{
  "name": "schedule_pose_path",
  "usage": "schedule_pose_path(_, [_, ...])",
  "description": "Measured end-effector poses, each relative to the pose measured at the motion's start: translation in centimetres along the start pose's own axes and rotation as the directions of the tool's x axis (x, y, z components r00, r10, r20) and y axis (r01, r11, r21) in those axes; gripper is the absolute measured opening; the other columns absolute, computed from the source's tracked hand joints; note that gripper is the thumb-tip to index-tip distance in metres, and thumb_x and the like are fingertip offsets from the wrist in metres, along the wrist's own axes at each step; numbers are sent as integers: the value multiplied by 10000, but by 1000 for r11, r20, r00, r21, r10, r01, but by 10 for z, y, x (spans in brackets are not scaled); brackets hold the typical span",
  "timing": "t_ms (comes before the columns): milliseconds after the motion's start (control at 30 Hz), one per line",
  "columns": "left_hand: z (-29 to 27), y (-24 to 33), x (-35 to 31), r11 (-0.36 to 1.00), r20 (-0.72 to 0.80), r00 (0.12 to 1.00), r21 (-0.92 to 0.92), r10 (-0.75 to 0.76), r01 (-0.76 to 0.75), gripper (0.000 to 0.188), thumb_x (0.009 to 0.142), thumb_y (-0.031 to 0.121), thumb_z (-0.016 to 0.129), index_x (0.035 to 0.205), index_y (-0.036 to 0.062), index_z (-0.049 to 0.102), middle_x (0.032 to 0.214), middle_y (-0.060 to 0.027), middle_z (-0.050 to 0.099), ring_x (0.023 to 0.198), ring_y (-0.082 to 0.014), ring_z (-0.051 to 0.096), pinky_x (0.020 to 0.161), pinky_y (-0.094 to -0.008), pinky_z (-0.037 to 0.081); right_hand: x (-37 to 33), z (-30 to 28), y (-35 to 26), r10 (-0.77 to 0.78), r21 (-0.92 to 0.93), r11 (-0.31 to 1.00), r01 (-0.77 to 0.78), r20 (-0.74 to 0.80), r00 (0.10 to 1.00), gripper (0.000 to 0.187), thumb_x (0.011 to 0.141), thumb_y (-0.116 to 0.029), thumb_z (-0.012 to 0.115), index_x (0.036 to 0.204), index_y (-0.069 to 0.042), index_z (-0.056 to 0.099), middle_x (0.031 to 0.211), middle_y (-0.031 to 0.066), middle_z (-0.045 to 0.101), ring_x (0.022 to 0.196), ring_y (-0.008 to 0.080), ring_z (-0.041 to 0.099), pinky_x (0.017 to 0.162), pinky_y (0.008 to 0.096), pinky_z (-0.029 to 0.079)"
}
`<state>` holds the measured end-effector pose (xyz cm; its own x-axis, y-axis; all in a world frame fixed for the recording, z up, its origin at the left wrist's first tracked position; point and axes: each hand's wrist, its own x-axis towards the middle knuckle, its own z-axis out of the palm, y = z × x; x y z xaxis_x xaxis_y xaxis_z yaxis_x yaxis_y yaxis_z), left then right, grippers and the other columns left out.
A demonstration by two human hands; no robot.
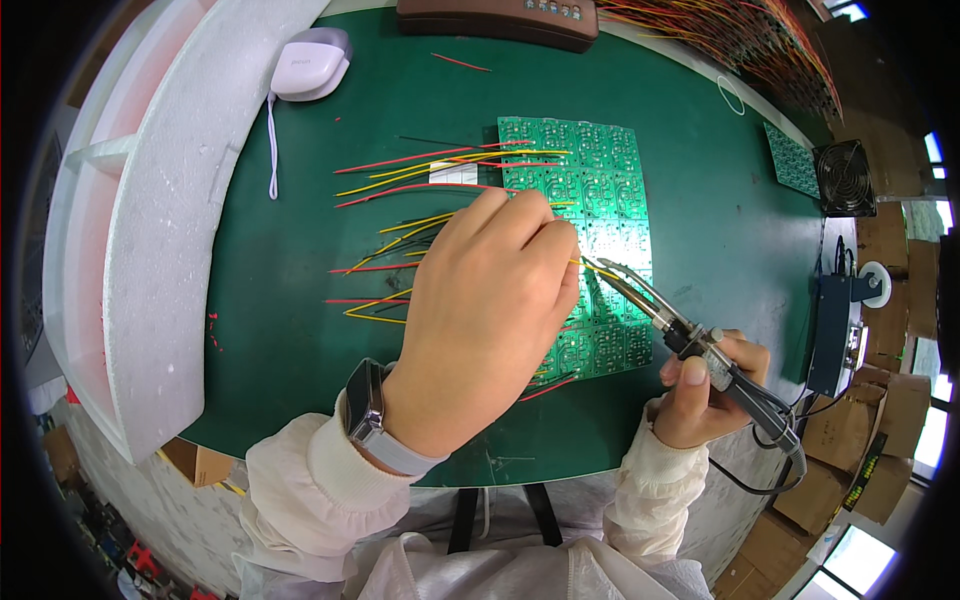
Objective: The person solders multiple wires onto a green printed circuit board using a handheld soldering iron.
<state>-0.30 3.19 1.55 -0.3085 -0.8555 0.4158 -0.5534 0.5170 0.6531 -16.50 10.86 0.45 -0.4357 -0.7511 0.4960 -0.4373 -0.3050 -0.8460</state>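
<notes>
A flat, shiny green circuit board [612, 190] is lying on the smooth green worktop [280, 370].
The left hand [490, 290] is pinching a thin yellow wire [594, 267] over the board, hiding the wire's other end; bendy red, yellow and black wires [440, 184] are poking out leftward. The right hand [705, 395] is gripping a soldering iron [692, 341] with a skinny metal tip. Bright glare is making the board's middle hard to see. Bumpy white foam [165, 260] is curving along the left.

Circuit-board panel [612, 180] partly hidden under left grip [490, 290].
</notes>
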Motion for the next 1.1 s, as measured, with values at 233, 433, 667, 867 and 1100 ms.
schedule_pose_path(233, [0,-1,0,1000,14,1000,3,-2,2,130,584,-32,618,675,26,545,703,-68,493,694,-231,501,570,-327,411,0,1,1,-10,-13,1000,10,1,1000,367,709,-286,682,787,-8,455,489,1,481,503,100,456,524,214,383])
schedule_pose_path(433, [0,1,0,999,35,999,-5,-34,34,127,588,-27,617,676,27,544,704,-67,494,696,-233,500,571,-327,411,-3,0,2,-29,-38,999,30,6,1000,370,702,-275,687,791,5,461,507,14,483,506,109,459,518,221,381])
schedule_pose_path(667, [-1,1,-1,999,29,999,34,-17,16,128,585,-31,617,674,23,542,701,-66,490,684,-228,495,563,-325,412,-4,0,2,-62,-60,996,62,3,998,385,691,-272,695,799,13,460,546,32,479,512,121,466,512,225,383])
schedule_pose_path(867, [-1,2,0,999,39,999,22,-37,36,136,581,-39,619,674,21,540,701,-70,487,689,-231,496,563,-322,415,-2,0,-1,-49,-26,998,48,-34,998,361,713,-256,667,815,4,439,495,26,468,477,104,459,501,215,395])
schedule_pose_path(1100, [-2,3,-1,999,40,999,21,-35,34,134,590,-37,622,678,23,540,702,-68,485,693,-231,495,568,-324,411,1,-3,0,45,-1,999,-46,-132,990,312,733,-228,628,838,-8,434,611,70,483,460,93,446,456,182,370])
